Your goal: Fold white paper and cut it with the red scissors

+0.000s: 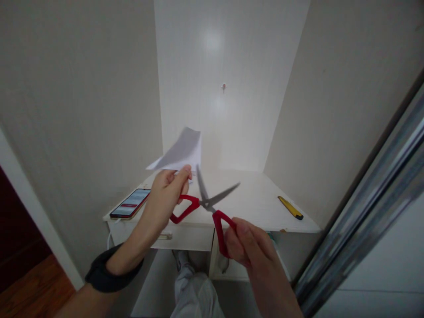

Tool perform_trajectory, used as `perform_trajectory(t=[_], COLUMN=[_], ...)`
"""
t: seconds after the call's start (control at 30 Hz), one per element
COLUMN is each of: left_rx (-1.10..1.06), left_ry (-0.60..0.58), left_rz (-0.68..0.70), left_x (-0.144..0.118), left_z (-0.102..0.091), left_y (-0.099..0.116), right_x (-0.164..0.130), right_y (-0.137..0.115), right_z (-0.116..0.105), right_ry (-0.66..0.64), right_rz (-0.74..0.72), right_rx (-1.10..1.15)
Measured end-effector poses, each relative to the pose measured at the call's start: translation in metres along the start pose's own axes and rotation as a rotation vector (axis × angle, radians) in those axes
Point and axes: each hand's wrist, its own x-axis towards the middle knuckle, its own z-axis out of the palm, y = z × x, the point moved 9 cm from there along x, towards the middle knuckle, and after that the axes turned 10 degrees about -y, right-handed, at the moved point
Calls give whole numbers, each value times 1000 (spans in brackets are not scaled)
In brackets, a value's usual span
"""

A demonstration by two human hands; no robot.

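Note:
Between the thumb and fingers of my left hand [174, 185] is pinched a folded-looking sheet of white paper [182, 150], raised above the tabletop. My right hand [248, 245] grips one red handle of a pair of scissors [206, 203]. Their blades are spread wide, one pointing up beside the paper's lower right corner and the other to the right. The other red handle reaches close to my left hand; whether they touch I cannot tell. A dark band is around my left wrist.
A lit phone [130, 203] with a white cable lies at the left of the white table [251, 203]. On the right side rests a yellow box cutter [290, 208]. Pale panels enclose the table at back and sides. A drawer [192, 237] is below its front edge.

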Motion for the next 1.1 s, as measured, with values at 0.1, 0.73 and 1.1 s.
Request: perform_trajectory(t=[0.1,0.73,1.1], left_rx=[90,-80,254], left_ry=[-5,-213,-57], left_rz=[56,-170,82], left_x=[3,-9,-13], left_z=[-5,32,7], left_y=[7,-14,26], right_x=[-7,12,10], right_y=[-1,11,-9], right_z=[-9,34,19], right_ry=[57,-564,-412], right_rz=[26,111,-62], right_rx=[-20,251,54])
